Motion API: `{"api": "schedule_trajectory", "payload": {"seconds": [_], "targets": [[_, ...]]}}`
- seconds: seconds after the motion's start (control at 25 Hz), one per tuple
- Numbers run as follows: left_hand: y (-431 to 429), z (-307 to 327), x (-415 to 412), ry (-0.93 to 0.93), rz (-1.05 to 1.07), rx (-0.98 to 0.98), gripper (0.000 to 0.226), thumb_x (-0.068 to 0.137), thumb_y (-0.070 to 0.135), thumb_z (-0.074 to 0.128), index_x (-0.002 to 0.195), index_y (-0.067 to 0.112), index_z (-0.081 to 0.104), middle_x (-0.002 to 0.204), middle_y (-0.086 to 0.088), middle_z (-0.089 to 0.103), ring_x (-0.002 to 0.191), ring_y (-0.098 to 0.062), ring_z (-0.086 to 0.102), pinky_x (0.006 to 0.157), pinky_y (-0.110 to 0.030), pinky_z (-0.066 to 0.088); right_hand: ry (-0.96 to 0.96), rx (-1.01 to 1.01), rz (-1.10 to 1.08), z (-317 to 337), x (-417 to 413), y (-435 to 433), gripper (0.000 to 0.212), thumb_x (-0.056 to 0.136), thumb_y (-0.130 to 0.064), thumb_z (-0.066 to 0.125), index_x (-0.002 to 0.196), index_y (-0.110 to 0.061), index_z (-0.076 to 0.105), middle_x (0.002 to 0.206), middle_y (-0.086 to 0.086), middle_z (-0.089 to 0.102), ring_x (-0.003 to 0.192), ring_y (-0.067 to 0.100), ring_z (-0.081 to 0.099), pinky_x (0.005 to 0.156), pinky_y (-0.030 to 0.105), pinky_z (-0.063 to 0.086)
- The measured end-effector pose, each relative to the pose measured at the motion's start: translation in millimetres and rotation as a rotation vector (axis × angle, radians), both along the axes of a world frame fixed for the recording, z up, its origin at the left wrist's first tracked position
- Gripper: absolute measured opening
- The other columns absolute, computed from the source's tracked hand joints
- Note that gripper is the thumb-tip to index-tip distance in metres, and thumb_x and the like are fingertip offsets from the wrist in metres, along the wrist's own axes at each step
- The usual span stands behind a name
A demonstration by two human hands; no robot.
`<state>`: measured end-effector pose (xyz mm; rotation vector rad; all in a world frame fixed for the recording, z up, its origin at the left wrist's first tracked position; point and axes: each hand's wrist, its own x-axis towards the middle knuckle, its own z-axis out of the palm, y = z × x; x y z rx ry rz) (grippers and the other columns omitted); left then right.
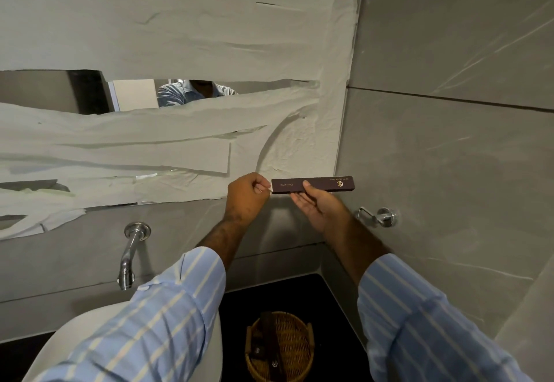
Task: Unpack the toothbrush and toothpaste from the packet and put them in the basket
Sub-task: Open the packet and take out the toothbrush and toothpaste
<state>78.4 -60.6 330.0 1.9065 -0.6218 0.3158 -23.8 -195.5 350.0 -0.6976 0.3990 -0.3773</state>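
A long, slim dark-brown cardboard packet (313, 185) is held level, high over the black table (329, 297). The right hand (319, 206) grips its middle, thumb on top; the left hand (247, 197) pinches its left end flap. The round woven wicker basket (280, 347) sits near, below, holding dark packets.

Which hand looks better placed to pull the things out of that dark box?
The left hand, probably. Its fingertips already pinch the end flap of the box, while the right hand supports it from below near its middle.
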Motion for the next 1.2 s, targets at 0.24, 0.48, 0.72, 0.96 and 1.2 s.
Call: {"api": "schedule_trajectory", "payload": {"seconds": [0.24, 0.48, 0.72, 0.96, 1.2], "targets": [[-15, 1, -4, 0.715, -0.202, -0.529, 0.016, 0.089, -0.001, 0.055, 0.085, 0.005, 0.068, 0.089, -0.022, 0.076, 0.068, -0.022, 0.072, 0.083, -0.04, 0.062, 0.023, -0.244, -0.054, 8, 7, -10, 0.037, 0.091, -0.001, 0.063, 0.126, 0.006, 0.055, 0.124, 0.024, 0.065, 0.108, 0.033, 0.066, 0.091, 0.039, 0.056], [-20, 1, -21, 1.115, -0.36, -1.006, 0.027, 0.1, 0.01, 0.048, 0.121, -0.007, 0.052, 0.107, -0.027, 0.067, 0.095, -0.033, 0.068, 0.077, -0.041, 0.063, 0.085, -0.712, -0.028, 32, 11, -9, 0.012, 0.093, -0.013, 0.063, 0.104, -0.007, 0.063, 0.113, 0.014, 0.072, 0.098, 0.025, 0.072, 0.085, 0.036, 0.06], [-23, -12, -26, 1.092, -0.418, -0.996, 0.045, 0.096, 0.024, 0.059, 0.132, -0.003, 0.052, 0.129, -0.022, 0.063, 0.117, -0.032, 0.064, 0.091, -0.039, 0.059, 0.121, -0.785, -0.071, 43, 21, -19, 0.011, 0.094, -0.021, 0.063, 0.099, -0.012, 0.062, 0.098, 0.006, 0.072, 0.078, 0.016, 0.07, 0.07, 0.031, 0.062], [-23, -21, -30, 1.037, -0.489, -0.818, 0.031, 0.096, 0.029, 0.06, 0.112, 0.002, 0.059, 0.124, -0.02, 0.061, 0.117, -0.03, 0.063, 0.099, -0.04, 0.055, 0.155, -0.807, -0.027, 33, 25, -28, 0.02, 0.094, -0.024, 0.062, 0.109, -0.01, 0.06, 0.102, 0.012, 0.071, 0.075, 0.019, 0.07, 0.072, 0.036, 0.063], [-30, -30, -31, 0.577, -0.365, -0.483, 0.02, 0.095, 0.015, 0.062, 0.097, -0.003, 0.069, 0.099, -0.024, 0.068, 0.091, -0.032, 0.068, 0.079, -0.037, 0.062, 0.165, -0.766, -0.127, 32, 25, -36, 0.011, 0.095, -0.02, 0.061, 0.087, -0.014, 0.058, 0.095, 0.011, 0.072, 0.071, 0.02, 0.071, 0.071, 0.037, 0.063]]}}
